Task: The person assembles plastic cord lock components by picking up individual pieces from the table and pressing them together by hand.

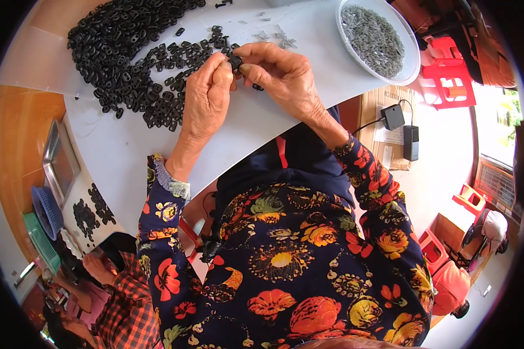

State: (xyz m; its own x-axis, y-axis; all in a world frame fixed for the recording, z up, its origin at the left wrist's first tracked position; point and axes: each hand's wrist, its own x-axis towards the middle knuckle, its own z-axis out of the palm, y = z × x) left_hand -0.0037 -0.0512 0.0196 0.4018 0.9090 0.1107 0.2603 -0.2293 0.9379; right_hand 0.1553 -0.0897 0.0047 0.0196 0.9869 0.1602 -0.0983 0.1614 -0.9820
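- Left hand: thumb and fingertips closed in a pinch on a small black piece, wrist toward the body.
- Right hand: thumb and index pinch the same piece from the right; the two sets of fingertips nearly meet.
- Piece sits between both hands, above the far part of the tabletop — level with the fingertips, neither hand clearly nearer.
- Long axis: can't tell, fingers cover most of it. Outline reads as a dark lump only.
- Key relation: grips oppose each other across the piece, left hand on its left, right hand on its right.
- Another dark bit shows just under the right hand; held or resting, can't tell.
- Loose black pieces spread left of and beyond the left hand, running into the big black heap. Left hand is nearer to both.
- Clear bits lie just beyond the right hand; the round basin of clear parts stands farther right — right hand nearer.
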